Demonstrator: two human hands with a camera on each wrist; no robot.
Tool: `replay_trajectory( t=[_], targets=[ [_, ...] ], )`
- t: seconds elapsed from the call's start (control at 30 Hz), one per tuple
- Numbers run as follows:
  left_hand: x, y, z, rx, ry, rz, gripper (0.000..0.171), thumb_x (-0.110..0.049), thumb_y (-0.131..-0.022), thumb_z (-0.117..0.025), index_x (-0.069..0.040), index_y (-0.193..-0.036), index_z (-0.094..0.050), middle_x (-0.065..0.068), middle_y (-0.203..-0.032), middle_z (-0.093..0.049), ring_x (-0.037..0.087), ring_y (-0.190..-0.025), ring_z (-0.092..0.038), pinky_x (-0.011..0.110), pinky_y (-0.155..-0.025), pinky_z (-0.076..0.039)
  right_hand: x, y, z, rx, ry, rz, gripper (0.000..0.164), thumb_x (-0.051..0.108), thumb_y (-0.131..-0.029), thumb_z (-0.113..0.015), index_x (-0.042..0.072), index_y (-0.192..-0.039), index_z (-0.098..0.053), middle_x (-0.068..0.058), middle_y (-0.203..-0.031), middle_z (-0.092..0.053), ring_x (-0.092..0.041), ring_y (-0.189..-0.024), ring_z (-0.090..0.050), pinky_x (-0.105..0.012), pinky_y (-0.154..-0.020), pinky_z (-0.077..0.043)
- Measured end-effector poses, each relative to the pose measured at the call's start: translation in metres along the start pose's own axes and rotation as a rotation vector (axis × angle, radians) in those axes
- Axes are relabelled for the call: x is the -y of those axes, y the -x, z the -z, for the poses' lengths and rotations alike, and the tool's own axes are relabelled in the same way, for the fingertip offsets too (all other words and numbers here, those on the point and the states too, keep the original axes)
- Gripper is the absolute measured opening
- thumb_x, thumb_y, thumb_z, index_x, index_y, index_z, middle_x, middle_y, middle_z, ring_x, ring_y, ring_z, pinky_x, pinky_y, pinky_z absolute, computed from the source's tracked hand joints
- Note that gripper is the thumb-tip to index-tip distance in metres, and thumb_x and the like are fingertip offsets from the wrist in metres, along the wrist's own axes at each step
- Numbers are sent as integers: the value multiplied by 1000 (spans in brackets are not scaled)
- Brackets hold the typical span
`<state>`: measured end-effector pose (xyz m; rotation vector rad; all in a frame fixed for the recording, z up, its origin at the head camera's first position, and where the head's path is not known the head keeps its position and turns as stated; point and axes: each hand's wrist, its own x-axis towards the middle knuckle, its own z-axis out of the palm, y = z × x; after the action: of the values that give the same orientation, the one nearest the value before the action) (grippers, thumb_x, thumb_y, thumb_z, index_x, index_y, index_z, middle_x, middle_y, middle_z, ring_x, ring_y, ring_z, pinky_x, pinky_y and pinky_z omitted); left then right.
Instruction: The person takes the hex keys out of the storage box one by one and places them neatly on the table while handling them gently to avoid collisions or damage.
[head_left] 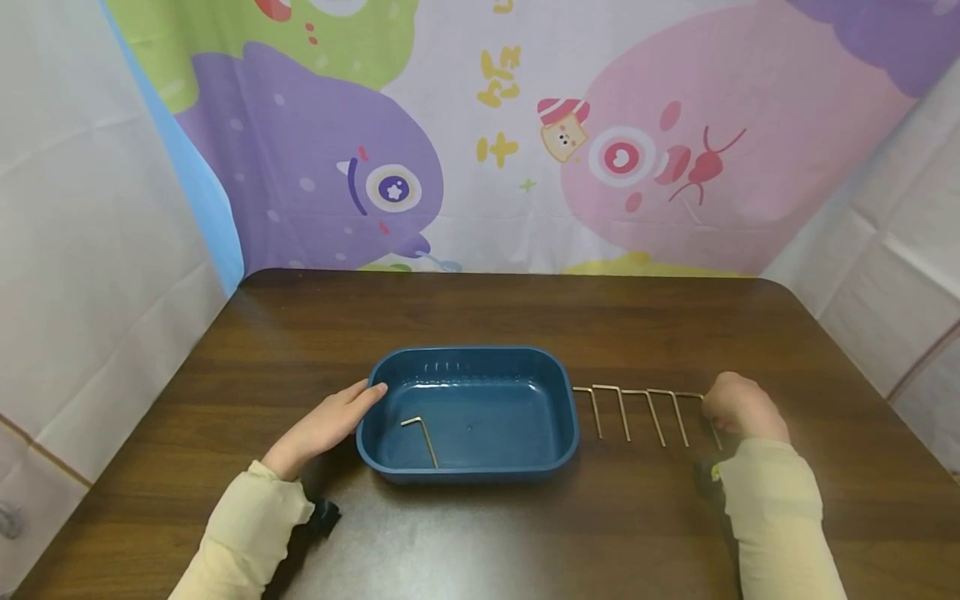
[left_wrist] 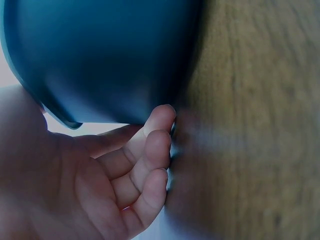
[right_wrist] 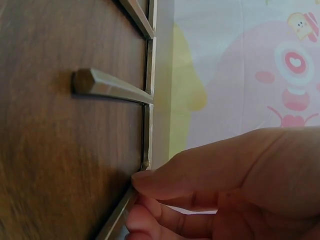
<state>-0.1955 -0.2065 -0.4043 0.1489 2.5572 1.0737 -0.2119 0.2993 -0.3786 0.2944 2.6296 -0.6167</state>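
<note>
A dark blue rectangular tray [head_left: 468,475] stands on the table. At its left end, my left hand [head_left: 326,429] holds the rim with the thumb over the edge; in the left wrist view, the other fingers [left_wrist: 157,150] are bent against the outside, near the tabletop. One brass-coloured L-shaped hex key [head_left: 428,442] lies inside the tray. Right of the tray, several similar hex keys [head_left: 624,414] form a row. My right hand [head_left: 742,408] pinches the rightmost hex key [right_wrist: 117,217] between thumb and fingers near its bend; the hand hides part of it.
The dark brown wooden table [head_left: 480,542] reaches back to a cartoon-printed curtain [head_left: 495,225]. Pale cloth panels flank the table at left and right. A black strap-like thing [head_left: 324,518] shows beside the left cuff.
</note>
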Motion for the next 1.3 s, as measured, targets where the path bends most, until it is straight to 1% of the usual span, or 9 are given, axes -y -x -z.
replay_trajectory(
  t=[0.2, 0.5, 0.63, 0.73, 0.83, 0.93, 1.07, 1.2, 1.3],
  targets=[
    [-1, 0, 0, 4, 13, 0, 84, -60, -92, -27, 6, -142, -15, 26, -145, -23, 41, -131, -27, 55, -103, -26, 0, 1, 0, -7, 0, 2, 10, 3, -72, -44, 3, -68, -53, -2, -57, -51, -12, -48, -46, -25, -46, -39],
    [-1, 1, -1, -2, 18, -4, 80, -58, -93, -27, 4, -143, -18, 24, -144, -27, 40, -131, -29, 56, -102, -27, 3, 9, 2, -11, 9, 4, 12, 8, -74, -42, 1, -75, -52, -2, -56, -50, -14, -49, -45, -29, -47, -38],
    [-1, 1, -1, -4, 17, -8, 81, -59, -92, -27, 4, -143, -18, 25, -144, -27, 40, -130, -30, 56, -102, -28, 5, 13, 2, -22, 11, 7, 11, 11, -76, -40, 5, -70, -48, -1, -55, -47, -16, -50, -43, -30, -47, -36],
    [-1, 1, -1, -3, 21, -6, 82, -60, -92, -27, 3, -143, -18, 25, -144, -28, 41, -130, -31, 56, -101, -29, 7, 15, 3, -34, 16, 18, 21, 17, -80, -39, 9, -61, -43, 0, -51, -42, -17, -50, -42, -31, -47, -35],
    [-1, 2, -1, 2, 28, -6, 82, -61, -91, -27, 3, -143, -18, 24, -144, -28, 41, -129, -32, 56, -101, -30, 12, 18, 4, -49, 36, 36, 30, 23, -84, -38, 10, -58, -41, 0, -52, -42, -18, -53, -44, -33, -50, -35],
    [-1, 2, -1, 4, 32, -7, 83, -61, -91, -27, 3, -143, -17, 24, -144, -28, 40, -129, -32, 56, -101, -29, 18, 21, 4, -59, 67, 51, 34, 29, -88, -38, 6, -65, -47, -5, -60, -47, -23, -61, -48, -35, -54, -37],
    [-2, 2, 0, 0, 24, -5, 82, -60, -92, -27, 3, -143, -17, 25, -144, -28, 40, -129, -32, 55, -101, -30, 27, 22, 5, -71, 114, 49, 37, 34, -91, -40, 4, -70, -49, -8, -65, -49, -26, -67, -51, -38, -57, -39],
    [-1, 1, -1, -2, 19, -6, 82, -59, -92, -27, 4, -143, -18, 25, -144, -28, 40, -128, -34, 55, -100, -32, 34, 22, 4, -75, 134, 58, 40, 37, -91, -41, 8, -64, -47, -3, -58, -47, -21, -60, -48, -35, -55, -39],
    [-1, 1, -1, -3, 20, -7, 80, -58, -93, -27, 4, -143, -18, 25, -143, -29, 40, -128, -35, 54, -100, -33, 37, 23, 3, -67, 131, 67, 42, 37, -92, -40, 10, -60, -44, 1, -52, -42, -16, -53, -43, -32, -53, -37]
  ],
)
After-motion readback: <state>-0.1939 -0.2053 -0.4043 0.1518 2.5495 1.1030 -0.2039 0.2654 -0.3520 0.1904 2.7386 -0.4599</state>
